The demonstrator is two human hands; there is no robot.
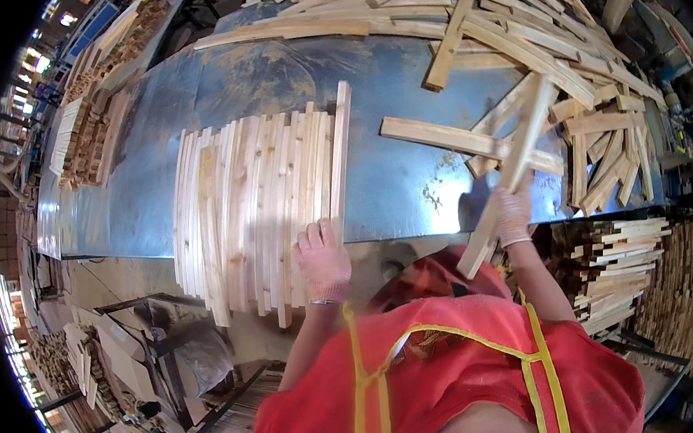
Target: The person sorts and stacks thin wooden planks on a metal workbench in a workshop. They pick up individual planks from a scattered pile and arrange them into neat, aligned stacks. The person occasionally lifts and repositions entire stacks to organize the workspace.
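A row of pale wooden strips (234,201) lies side by side on the metal table, their near ends overhanging its front edge. My left hand (321,260) is at the near right corner of this row, fingers curled over the near end of the outermost strip (342,151), which reaches farther back than the others. My right hand (513,212), in a light glove, is closed around another wooden strip (528,139). That strip is raised and slanted, its near end by my red apron. Beneath it a loose strip (438,136) lies across the table.
A large jumbled heap of wooden strips (546,42) covers the table's far right. Bundled short pieces (84,140) sit at the left on the metal table (252,80). Stacked wood (623,266) stands below at the right, and a dark metal frame (168,339) at the lower left.
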